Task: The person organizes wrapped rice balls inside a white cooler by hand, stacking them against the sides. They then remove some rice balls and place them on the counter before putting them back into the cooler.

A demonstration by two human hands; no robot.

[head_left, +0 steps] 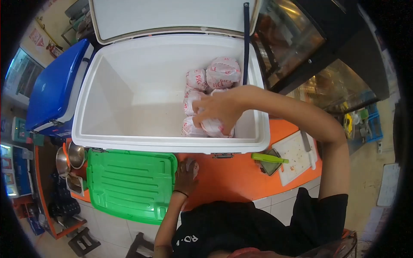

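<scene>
Inside the white cooler (172, 144), wrapped bundles (223, 72) in white paper with red print are stacked at the right end. My right hand (221, 107) reaches over the cooler's right wall, its fingers closed round a wrapped bundle (213, 127) near the front. On the orange table (215, 176), below the cooler's front wall, my left hand (186, 177) is curled round another wrapped bundle (195, 168), mostly covered by the hand. The green lid (131, 182) lies just left of that hand.
The cooler's lid (172, 15) stands raised at the back, with a dark strap (246, 43) at its right. A blue cooler (60, 86) is on the left. At the right are a cutting board (292, 161), a knife (306, 141) and a green-handled tool (269, 158). Metal bowls (77, 155) stand at the left.
</scene>
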